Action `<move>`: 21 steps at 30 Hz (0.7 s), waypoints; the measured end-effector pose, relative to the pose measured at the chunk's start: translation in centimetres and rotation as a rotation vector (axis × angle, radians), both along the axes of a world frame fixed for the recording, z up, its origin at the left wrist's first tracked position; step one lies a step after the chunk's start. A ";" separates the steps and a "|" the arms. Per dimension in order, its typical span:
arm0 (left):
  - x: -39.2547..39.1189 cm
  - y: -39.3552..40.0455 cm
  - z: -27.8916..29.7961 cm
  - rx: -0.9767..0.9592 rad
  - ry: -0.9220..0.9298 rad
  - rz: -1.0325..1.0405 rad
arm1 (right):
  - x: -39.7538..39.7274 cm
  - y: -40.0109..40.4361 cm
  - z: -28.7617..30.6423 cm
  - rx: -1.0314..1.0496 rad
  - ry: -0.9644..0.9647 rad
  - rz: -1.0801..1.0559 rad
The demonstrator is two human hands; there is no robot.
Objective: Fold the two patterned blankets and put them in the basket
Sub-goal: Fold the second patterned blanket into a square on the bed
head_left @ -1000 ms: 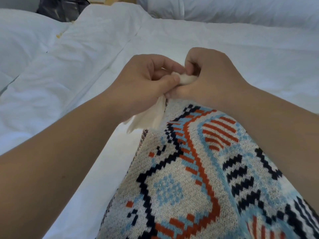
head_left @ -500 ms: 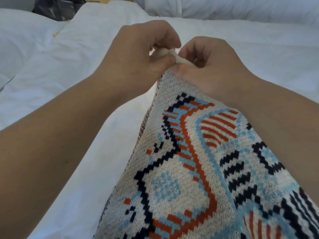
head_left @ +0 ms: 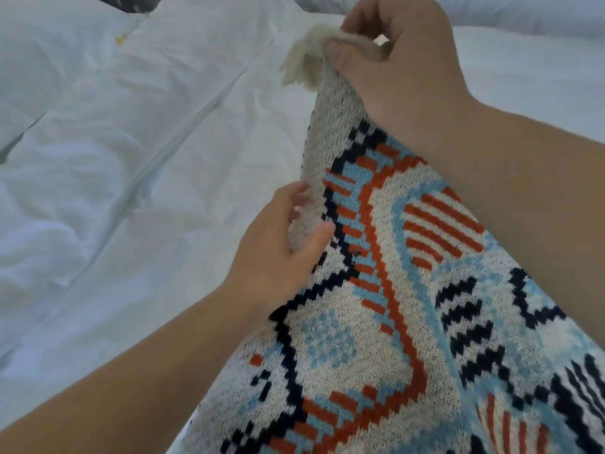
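Note:
A knitted patterned blanket [head_left: 376,322] in cream, orange, light blue and navy fills the lower right and rises toward the top centre. My right hand [head_left: 393,50] is held high and pinches its top corner, where a cream tassel [head_left: 302,59] hangs out to the left. My left hand [head_left: 281,253] sits lower along the blanket's left edge and grips that edge between thumb and fingers. Only this one blanket is in view, and no basket shows.
A white bed cover [head_left: 114,191], creased with a seam running diagonally, lies under and to the left of the blanket. White pillows [head_left: 540,11] line the top right. Something dark [head_left: 137,1] peeks in at the top left edge.
My right hand has risen with the blanket's corner. My left hand let go of that corner, slid down the left edge and took hold of it lower.

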State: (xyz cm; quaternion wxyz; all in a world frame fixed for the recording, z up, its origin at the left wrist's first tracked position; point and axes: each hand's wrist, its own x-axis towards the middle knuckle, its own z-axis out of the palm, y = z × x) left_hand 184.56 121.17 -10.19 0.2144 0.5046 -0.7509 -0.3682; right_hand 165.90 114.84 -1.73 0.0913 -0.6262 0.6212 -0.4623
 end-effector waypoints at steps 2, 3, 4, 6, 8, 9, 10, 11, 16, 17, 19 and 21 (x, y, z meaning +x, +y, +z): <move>-1.6 -2.6 1.4 0.036 0.219 0.088 | 0.9 -0.2 -0.4 0.033 0.041 0.026; -2.2 -4.0 2.3 0.019 0.292 0.127 | 1.0 -0.2 -0.5 0.039 0.053 0.033; -2.7 -5.2 3.0 -0.021 0.339 0.151 | 1.0 -0.3 -0.6 0.038 0.053 0.038; -3.2 -6.8 4.2 -0.107 0.394 0.156 | 0.8 -0.4 -0.7 0.033 0.025 0.035; -3.3 -7.7 5.0 -0.153 0.456 0.124 | 0.5 -0.3 -0.9 0.034 0.001 0.020; -3.4 -8.0 5.2 -0.163 0.488 0.117 | 0.4 -0.3 -0.9 0.035 -0.007 0.013; -3.4 -8.1 5.4 -0.155 0.518 0.121 | 0.3 -0.3 -0.9 0.039 -0.011 0.010; -3.5 -8.2 5.4 -0.132 0.545 0.131 | 0.3 -0.3 -1.0 0.045 -0.016 0.009; -3.8 -8.3 5.6 -0.041 0.587 0.148 | 0.2 0.0 -1.4 0.076 -0.068 0.010; -3.9 -8.2 5.6 -0.035 0.594 0.138 | 0.2 0.0 -1.4 0.076 -0.081 0.010; -4.0 -7.9 5.7 -0.008 0.611 0.112 | 0.3 0.2 -1.5 0.066 -0.103 0.001; -4.1 -7.3 5.4 0.004 0.585 0.073 | 0.3 0.1 -1.4 0.042 -0.133 -0.023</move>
